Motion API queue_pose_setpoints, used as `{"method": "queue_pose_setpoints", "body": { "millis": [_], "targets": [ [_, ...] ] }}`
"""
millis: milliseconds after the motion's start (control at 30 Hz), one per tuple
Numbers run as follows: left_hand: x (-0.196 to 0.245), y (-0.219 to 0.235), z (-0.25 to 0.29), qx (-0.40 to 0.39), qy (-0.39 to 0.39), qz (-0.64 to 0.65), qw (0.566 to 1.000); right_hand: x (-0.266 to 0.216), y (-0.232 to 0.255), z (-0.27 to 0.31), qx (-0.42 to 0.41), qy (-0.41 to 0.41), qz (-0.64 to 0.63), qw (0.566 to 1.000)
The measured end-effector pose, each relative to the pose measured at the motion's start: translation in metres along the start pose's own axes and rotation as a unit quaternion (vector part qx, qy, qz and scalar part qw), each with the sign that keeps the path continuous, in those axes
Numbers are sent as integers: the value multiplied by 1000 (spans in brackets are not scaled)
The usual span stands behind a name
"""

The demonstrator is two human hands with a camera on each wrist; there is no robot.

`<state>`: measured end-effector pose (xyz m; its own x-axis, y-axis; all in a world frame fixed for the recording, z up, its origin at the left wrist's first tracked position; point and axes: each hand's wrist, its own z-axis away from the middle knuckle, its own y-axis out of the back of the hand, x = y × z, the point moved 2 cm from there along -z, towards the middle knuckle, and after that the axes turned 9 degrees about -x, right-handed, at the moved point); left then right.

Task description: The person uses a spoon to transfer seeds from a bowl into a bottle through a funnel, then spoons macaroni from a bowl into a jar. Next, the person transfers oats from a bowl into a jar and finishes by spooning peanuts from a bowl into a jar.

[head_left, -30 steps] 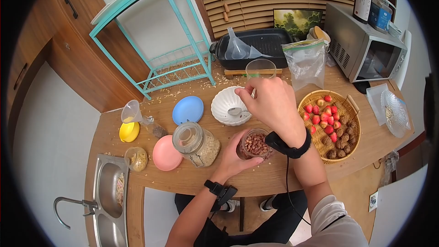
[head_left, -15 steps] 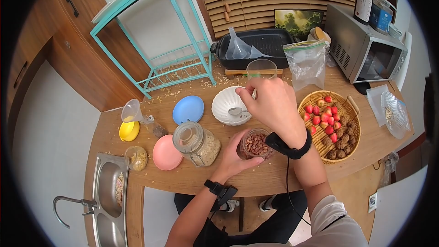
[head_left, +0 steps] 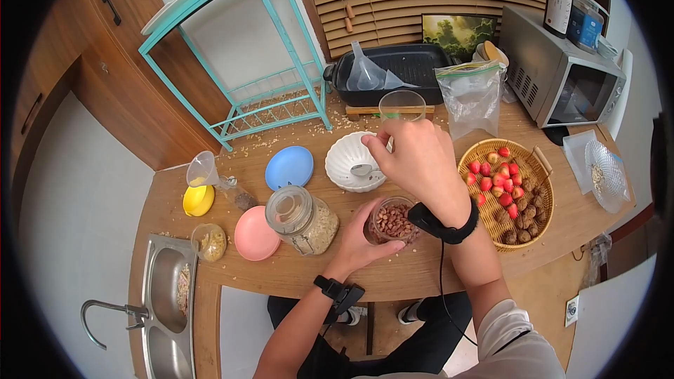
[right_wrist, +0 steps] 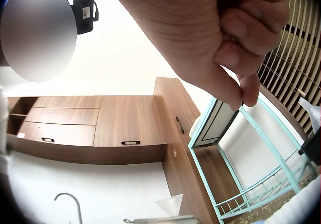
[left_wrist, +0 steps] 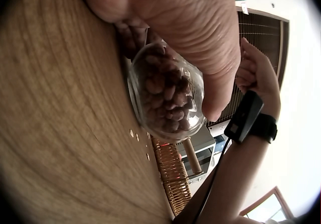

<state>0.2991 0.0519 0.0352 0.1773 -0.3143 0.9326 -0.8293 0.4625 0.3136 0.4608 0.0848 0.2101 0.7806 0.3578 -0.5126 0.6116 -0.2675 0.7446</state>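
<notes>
My left hand (head_left: 357, 247) grips a small glass jar (left_wrist: 135, 91) on the wooden table, its thumb along the near side. Reddish-skinned peanuts (head_left: 393, 222) fill the jar. My right hand (head_left: 418, 154) is raised above the table, beside the white fluted bowl (head_left: 340, 167). Its fingers curl in, and thumb and forefinger tips (right_wrist: 249, 89) meet, with no object showing between them. A metal spoon (head_left: 361, 170) lies in the bowl, its handle end hidden by the right hand. Left of the left hand stands a lidded glass jar of oats (head_left: 316, 228).
A wicker basket (head_left: 484, 235) of red fruit and walnuts stands at the right. Pink (head_left: 257, 235) and blue plates (head_left: 288, 168) lie to the left, near the sink (head_left: 168, 288). A turquoise rack (head_left: 270, 116), a black grill pan (head_left: 421, 60) and a microwave (head_left: 562, 70) line the back.
</notes>
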Motion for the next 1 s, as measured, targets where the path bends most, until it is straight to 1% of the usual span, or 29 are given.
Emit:
{"method": "queue_pose_setpoints", "body": {
  "millis": [467,1000],
  "targets": [
    [-1,0,0,-1,0,5,1000,-1,0,0,-15,-1,6,1000],
    [0,0,0,-1,-2,4,1000,-1,-1,0,-10,7,0,1000]
  ]
}}
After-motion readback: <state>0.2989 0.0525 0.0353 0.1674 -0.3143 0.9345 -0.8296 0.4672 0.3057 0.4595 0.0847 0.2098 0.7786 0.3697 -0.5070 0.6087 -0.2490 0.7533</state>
